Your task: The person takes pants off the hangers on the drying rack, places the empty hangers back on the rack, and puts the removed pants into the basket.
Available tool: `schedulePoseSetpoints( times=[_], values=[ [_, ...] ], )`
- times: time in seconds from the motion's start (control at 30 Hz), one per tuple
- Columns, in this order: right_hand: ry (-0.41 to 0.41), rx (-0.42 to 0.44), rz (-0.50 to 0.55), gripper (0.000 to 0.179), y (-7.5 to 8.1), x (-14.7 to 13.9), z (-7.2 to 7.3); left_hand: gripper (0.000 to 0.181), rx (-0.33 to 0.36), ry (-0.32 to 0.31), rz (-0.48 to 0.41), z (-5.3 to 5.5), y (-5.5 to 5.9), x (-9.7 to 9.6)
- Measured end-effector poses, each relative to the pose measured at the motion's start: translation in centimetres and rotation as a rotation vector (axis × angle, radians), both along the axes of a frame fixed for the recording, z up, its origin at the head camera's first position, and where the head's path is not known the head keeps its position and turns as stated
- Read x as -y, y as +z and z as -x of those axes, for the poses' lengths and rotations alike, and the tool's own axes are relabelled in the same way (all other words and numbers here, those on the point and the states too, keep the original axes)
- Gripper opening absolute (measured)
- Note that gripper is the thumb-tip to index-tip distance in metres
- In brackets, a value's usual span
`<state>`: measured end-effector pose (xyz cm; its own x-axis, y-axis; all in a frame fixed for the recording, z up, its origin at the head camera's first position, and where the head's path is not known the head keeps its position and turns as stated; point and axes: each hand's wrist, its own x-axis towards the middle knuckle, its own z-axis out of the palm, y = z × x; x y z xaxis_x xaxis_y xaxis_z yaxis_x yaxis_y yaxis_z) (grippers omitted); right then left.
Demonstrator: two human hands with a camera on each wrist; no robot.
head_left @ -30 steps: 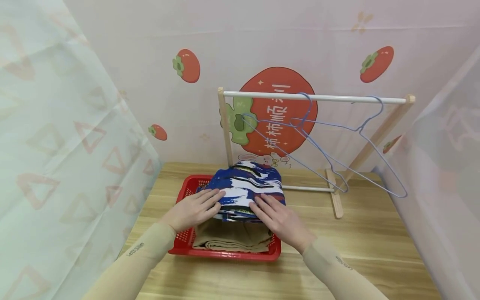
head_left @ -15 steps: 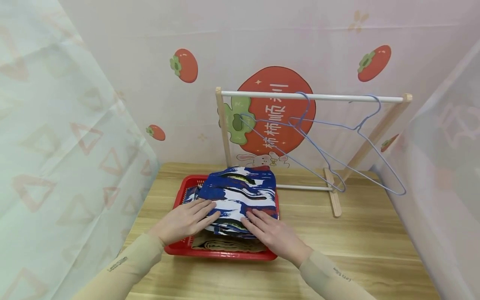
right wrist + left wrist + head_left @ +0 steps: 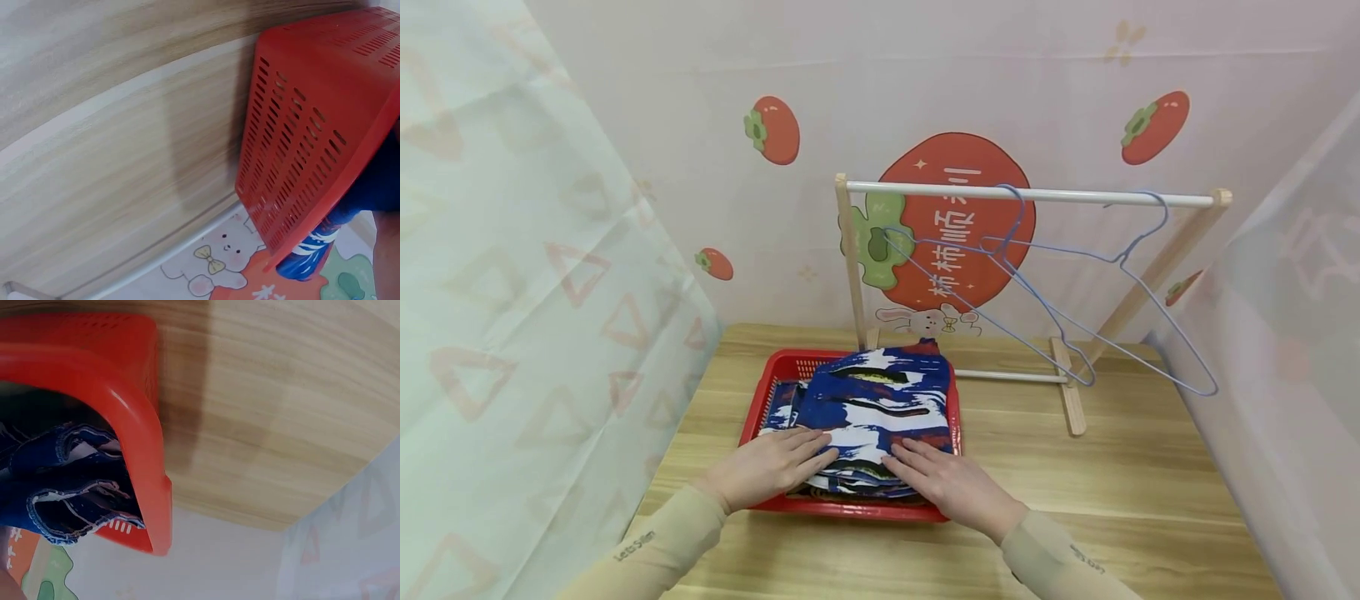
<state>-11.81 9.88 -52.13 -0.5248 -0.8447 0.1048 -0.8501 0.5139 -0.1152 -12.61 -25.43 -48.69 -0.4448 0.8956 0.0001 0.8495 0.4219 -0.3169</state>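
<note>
A folded garment (image 3: 880,417) with a blue, white and dark red brushstroke print lies in a red plastic basket (image 3: 953,412). My left hand (image 3: 767,467) rests on its front left part, fingers straight. On the front right part lies my right hand (image 3: 951,483), its fingers also extended across the cloth. Both thumbs are hidden. More blue printed cloth (image 3: 781,406) shows at the basket's left side. In the left wrist view, folded blue layers (image 3: 75,487) with stitched edges sit inside the rim. The right wrist view shows the basket's slotted side wall (image 3: 294,144).
Behind the basket stands a small rack with a white bar (image 3: 925,191) and wooden legs. Two blue wire hangers (image 3: 1015,271) hang from it. Patterned cloth walls (image 3: 587,250) enclose the wooden table (image 3: 1037,500) at the back and sides.
Both hands and the printed garment have come down and toward me. The garment now covers nearly all of the tan folded cloth seen earlier at the basket's front.
</note>
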Motion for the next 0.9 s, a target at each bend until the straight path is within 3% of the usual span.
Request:
schedulePoseSetpoints(
  times=[0.13,0.33,0.7,0.8,0.9],
  values=[
    [0.004,0.027,0.000,0.066,-0.3,0.0,-0.1,0.074,0.081,0.045,0.014,-0.3,-0.2,-0.1],
    [0.013,0.000,0.005,0.052,-0.6,-0.2,0.0,0.071,0.232,0.156,0.047,-0.4,-0.4,0.1],
    [-0.057,0.111,0.035,0.049,-0.2,-1.7,-0.2,0.054,0.364,0.288,0.044,-0.4,-0.1,1.2],
    [-0.102,0.120,0.047,0.048,0.0,-2.6,-0.3,0.050,0.362,0.294,-0.016,-0.3,-0.2,1.9],
    [-0.169,0.086,0.081,0.047,-0.1,-3.9,-0.4,0.046,0.273,0.261,-0.134,0.1,-0.4,2.7]
  ],
)
